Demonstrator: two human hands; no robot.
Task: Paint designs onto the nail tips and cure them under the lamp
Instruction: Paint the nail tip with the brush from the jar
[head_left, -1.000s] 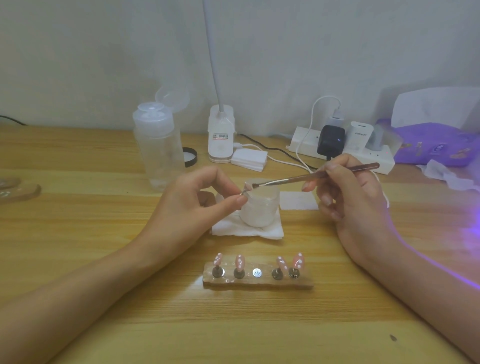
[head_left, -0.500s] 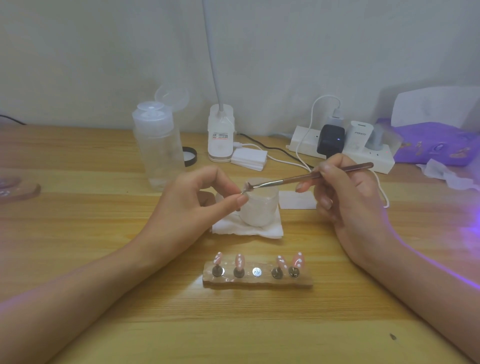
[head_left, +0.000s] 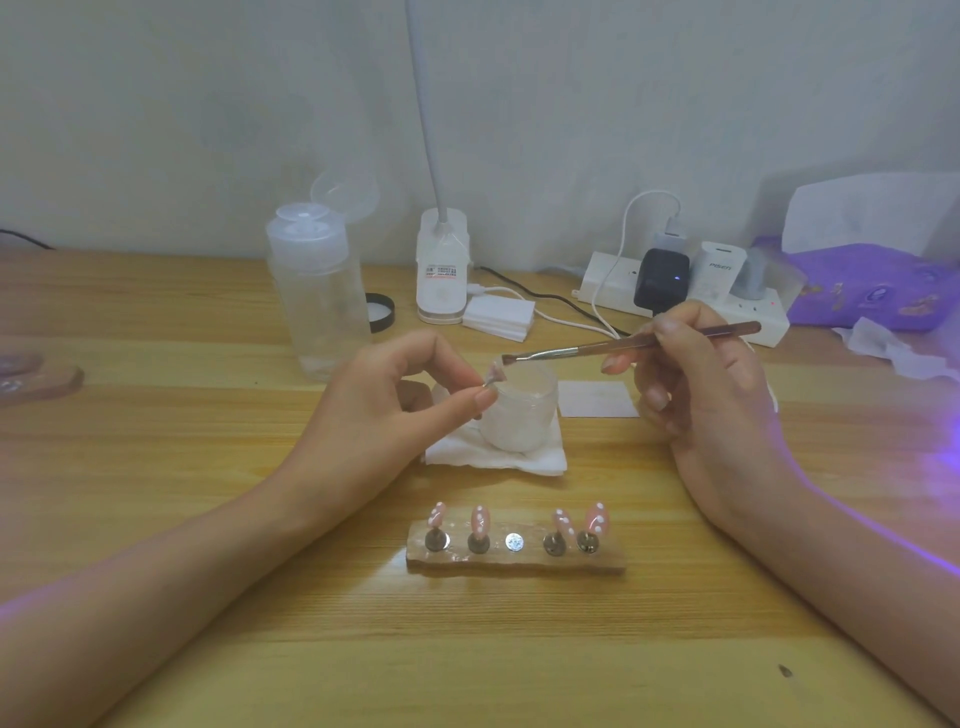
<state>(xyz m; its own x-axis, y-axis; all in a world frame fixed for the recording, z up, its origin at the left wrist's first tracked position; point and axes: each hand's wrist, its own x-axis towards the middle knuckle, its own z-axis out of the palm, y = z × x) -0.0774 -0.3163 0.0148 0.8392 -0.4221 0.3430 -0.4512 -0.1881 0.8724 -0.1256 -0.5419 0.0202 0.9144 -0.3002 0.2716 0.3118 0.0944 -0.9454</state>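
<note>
Risk check: left hand (head_left: 384, 410) pinches one nail tip (head_left: 495, 375), on what looks like its metal base, between thumb and forefinger, fingers (head_left: 426, 347) curled close around it, right above the white jar (head_left: 519, 410). Meanwhile right hand (head_left: 711, 395) grips the brush (head_left: 623, 347) pen-style, bristles just beside the tip, over the jar rim. Main failure: the pinch is small, so brush pressure can twist or pop the tip out, into the jar or onto the tissue (head_left: 498, 460). Second: overloaded bristles flood the design or smear the thumb. Third: a forearm sweeps the holder (head_left: 517, 558) on the desk (head_left: 208, 519), where four dotted tips (head_left: 480, 521) stand, middle slot bare. Lamp is out of view, only purple glow (head_left: 935, 467) at the right edge, so can't judge the cure path.
</note>
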